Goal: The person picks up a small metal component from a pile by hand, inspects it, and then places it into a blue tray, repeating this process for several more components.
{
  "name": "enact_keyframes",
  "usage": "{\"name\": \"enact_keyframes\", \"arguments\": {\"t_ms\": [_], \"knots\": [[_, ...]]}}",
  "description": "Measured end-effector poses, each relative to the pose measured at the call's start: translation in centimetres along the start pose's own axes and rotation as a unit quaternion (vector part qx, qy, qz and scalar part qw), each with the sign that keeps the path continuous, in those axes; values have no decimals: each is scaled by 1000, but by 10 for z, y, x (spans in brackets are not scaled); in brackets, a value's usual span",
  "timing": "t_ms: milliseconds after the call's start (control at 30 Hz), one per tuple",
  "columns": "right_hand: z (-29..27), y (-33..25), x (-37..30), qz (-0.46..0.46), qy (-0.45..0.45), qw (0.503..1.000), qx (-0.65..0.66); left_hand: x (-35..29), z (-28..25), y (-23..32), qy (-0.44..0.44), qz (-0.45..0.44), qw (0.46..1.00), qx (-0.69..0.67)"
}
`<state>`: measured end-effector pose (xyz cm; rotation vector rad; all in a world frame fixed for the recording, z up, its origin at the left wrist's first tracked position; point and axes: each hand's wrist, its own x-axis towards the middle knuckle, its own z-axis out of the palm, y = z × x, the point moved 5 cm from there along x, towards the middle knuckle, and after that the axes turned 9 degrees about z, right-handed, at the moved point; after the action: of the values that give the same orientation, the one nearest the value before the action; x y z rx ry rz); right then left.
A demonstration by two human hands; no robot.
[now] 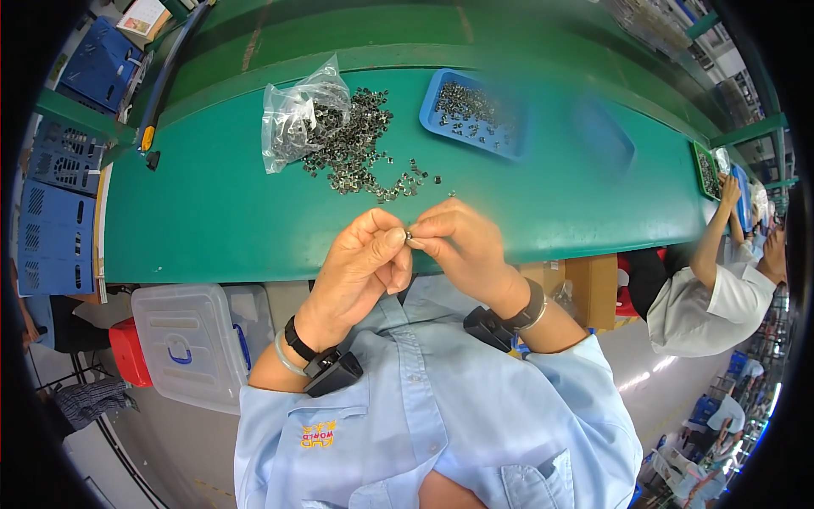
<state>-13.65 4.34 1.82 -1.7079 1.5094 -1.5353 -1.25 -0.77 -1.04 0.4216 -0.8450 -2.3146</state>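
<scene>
Both my hands meet above the near edge of a green table (220, 229). Between their fingertips is a small shiny metal part (409, 237), mostly hidden by the fingers. My left hand (366, 259) pinches it with thumb and forefinger, its other fingers curled. From the other side my right hand (462, 246) pinches the same piece. Beyond them lies a loose heap of small dark metal parts (360, 140), some strewn toward my hands. The heap spills from a clear plastic bag (284, 131). Farther right, a blue tray (430, 114) holds many similar parts.
Another blue tray (615, 140), blurred, lies to the right. At the far right a person (712, 301) works by a green tray (700, 170). A lidded clear plastic box (182, 339) and a red stool (129, 352) stand below the table's left end. Blue crates (55, 237) line the left side.
</scene>
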Motion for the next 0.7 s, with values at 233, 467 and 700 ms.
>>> {"name": "enact_keyframes", "arguments": {"t_ms": [233,467,700], "knots": [[0,3,-3,-4,-16,1000,-11,3,-5,3,-17,-31,999,30],[2,7,3,28,-16,999,25,3,-4,5,-11,-29,999,26],[2,7,5,30,-6,998,53,2,-1,7,-17,-8,1000,20]]}}
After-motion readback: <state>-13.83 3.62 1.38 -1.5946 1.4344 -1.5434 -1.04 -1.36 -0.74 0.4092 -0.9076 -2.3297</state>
